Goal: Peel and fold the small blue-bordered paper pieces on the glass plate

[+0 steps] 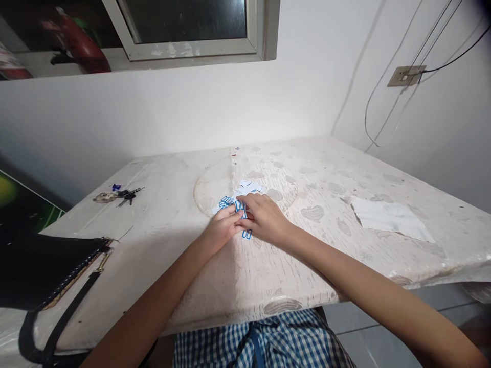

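My left hand and my right hand meet over the middle of the table. Between their fingers is a small white label sheet with blue-edged rectangles, and both hands are closed on it. Two more blue-edged labels show just below the fingers; whether they belong to the same sheet I cannot tell. Beyond my left fingers lies a cluster of blue-edged labels. White paper pieces lie behind my right hand, which partly covers them.
Clear plastic covers the patterned table. Keys lie at the left, near a black bag with a strap. A white cloth or paper piece rests at the right. Cables hang from a wall socket.
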`<move>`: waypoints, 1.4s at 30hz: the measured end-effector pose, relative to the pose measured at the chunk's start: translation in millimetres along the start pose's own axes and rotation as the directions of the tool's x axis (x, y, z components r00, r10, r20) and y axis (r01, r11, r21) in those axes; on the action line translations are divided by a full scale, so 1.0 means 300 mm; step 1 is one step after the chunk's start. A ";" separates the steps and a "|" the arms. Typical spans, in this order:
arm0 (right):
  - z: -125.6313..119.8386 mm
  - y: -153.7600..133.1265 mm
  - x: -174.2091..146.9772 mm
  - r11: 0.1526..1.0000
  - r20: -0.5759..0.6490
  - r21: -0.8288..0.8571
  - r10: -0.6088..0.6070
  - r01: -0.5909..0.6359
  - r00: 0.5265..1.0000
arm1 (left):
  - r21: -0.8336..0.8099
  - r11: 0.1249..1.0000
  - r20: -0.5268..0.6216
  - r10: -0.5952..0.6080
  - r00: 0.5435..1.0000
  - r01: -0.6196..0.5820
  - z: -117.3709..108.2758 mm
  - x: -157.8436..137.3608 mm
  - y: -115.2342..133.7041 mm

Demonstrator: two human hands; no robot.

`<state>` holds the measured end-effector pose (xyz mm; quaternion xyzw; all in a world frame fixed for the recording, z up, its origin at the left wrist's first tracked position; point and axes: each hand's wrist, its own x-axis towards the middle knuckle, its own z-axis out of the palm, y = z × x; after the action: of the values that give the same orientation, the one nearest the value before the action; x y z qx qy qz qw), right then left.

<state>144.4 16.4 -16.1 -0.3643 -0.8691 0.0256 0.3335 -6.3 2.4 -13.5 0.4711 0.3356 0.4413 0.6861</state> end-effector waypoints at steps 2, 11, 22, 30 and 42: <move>0.002 -0.003 -0.001 1.000 -0.006 -0.022 0.018 -0.018 1.000 | -0.023 1.000 0.012 0.003 1.000 -0.003 0.002 -0.002 0.001; 0.013 -0.014 0.001 0.998 0.001 -0.014 0.066 -0.066 0.998 | -0.037 0.999 0.017 0.015 1.000 -0.014 0.010 0.000 -0.007; 0.019 -0.016 0.004 0.827 0.033 0.536 0.180 -0.170 0.983 | -0.233 0.972 -0.107 -0.056 0.993 0.030 0.007 0.013 -0.004; -0.013 -0.024 0.020 -0.061 0.414 0.909 0.252 -0.412 0.875 | -0.303 0.939 0.076 -0.146 0.986 0.162 -0.001 0.006 0.014; -0.034 0.003 0.025 -0.123 0.420 0.907 0.212 -0.402 0.883 | -0.234 0.945 0.143 -0.201 0.969 0.231 0.019 -0.016 0.040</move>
<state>147.5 19.9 -4.3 -0.2032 -0.4916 0.7379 0.4153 -6.7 -2.0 0.0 0.3669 0.2865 0.3735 0.8024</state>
